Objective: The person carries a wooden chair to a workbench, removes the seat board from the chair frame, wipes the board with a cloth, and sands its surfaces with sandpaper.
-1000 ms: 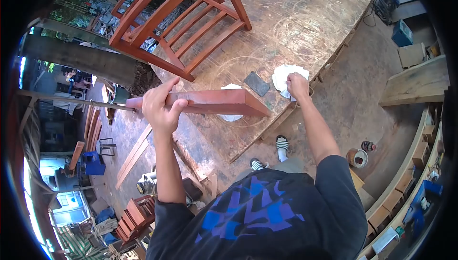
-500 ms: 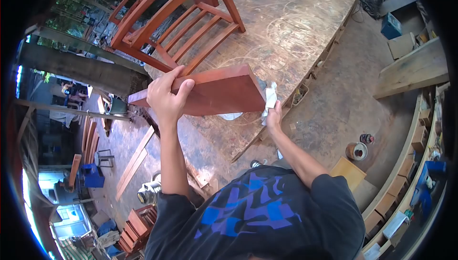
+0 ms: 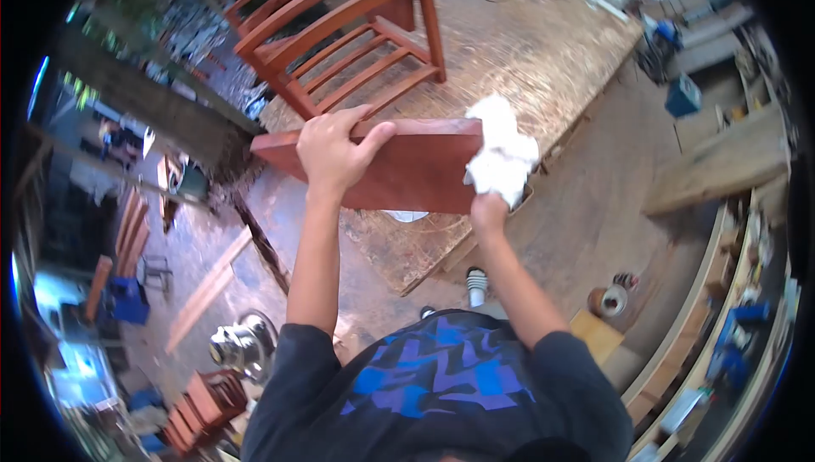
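Observation:
A thick reddish-brown wooden board (image 3: 416, 169) is tilted up above the near end of the worktable. My left hand (image 3: 333, 150) grips its upper edge, thumb on the face toward me and fingers over the top. At the board's right end, my right hand (image 3: 490, 214) is closed on a white cloth (image 3: 503, 152), which spreads upward along that end. The fingers of this hand are partly hidden by the cloth. Just beyond the board stands a red-brown slatted wooden chair frame (image 3: 356, 50) on the table.
The worn plywood worktable (image 3: 543, 55) carries cables and tools at its far end. Long planks (image 3: 208, 292) and a metal machine (image 3: 242, 347) lie on the floor at left. A can (image 3: 607, 301) stands on the floor at right, near long wooden shelving (image 3: 692, 313).
The white cloth has spread and risen at the board's right end, with my right hand still on it. The board is turned slightly, its top edge now more level. My view has shifted.

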Motion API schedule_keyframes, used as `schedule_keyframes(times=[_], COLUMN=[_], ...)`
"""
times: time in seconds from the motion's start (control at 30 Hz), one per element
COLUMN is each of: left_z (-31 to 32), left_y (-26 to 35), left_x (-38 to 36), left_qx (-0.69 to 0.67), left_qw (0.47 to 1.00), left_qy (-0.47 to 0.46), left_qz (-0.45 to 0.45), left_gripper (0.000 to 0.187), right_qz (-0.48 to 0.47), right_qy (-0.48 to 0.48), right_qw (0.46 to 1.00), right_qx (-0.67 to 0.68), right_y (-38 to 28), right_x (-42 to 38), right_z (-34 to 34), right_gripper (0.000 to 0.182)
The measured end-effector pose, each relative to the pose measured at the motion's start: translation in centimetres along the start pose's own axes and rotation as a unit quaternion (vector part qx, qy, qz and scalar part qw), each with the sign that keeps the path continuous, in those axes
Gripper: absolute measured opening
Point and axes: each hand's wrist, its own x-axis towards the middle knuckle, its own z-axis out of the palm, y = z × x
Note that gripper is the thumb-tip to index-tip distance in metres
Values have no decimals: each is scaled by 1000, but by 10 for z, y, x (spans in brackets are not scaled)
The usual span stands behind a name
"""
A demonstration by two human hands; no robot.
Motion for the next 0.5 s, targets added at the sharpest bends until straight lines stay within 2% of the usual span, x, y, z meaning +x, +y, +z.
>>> schedule_keyframes(times=[0.03, 0.07, 0.1, 0.13, 0.2, 0.27, 0.37, 0.4, 0.43, 0.47, 0.5], left_z=[-2, -3, -4, -6, -9, -9, -11, -12, -12, -11, -11], left_y=[-1, -1, -1, -1, -3, -6, -9, -9, -12, -15, -19], left_x=[0, 1, 1, 1, 0, -1, -5, -5, -6, -9, -11], left_qx=[7, 0, -6, -13, -5, 1, 11, 16, 12, 8, 4], left_qw=[1000, 1000, 1000, 1000, 1000, 1000, 1000, 999, 999, 999, 998], left_qy=[9, 9, 8, 6, -11, -4, 19, 30, 37, 37, 36], left_qz=[9, 3, -2, -5, -26, -24, -1, 7, 24, 33, 46], left_gripper=[48, 48, 47, 47, 49, 50, 59, 61, 63, 63, 62], right_qz=[44, 60, 52, 43, 47, 51, 94, 81, 71, 110, 173], right_qy=[-35, -103, -184, -158, -191, -233, -179, -160, -162, -185, -184], right_qw=[977, 877, 733, 896, 881, 837, 821, 863, 863, 905, 917], right_qx=[-205, -465, -652, -412, -430, -493, -534, -472, -473, -367, -308], right_y=[42, 83, 113, 86, 17, 10, 12, 18, 24, 52, 43], right_x=[-10, -18, -26, -16, -12, 11, 54, 69, 87, 114, 125], right_z=[-48, -94, -124, -121, -95, -121, -147, -148, -155, -182, -171], right_gripper=[34, 35, 37, 37, 39, 38, 36, 34, 33, 32, 31])
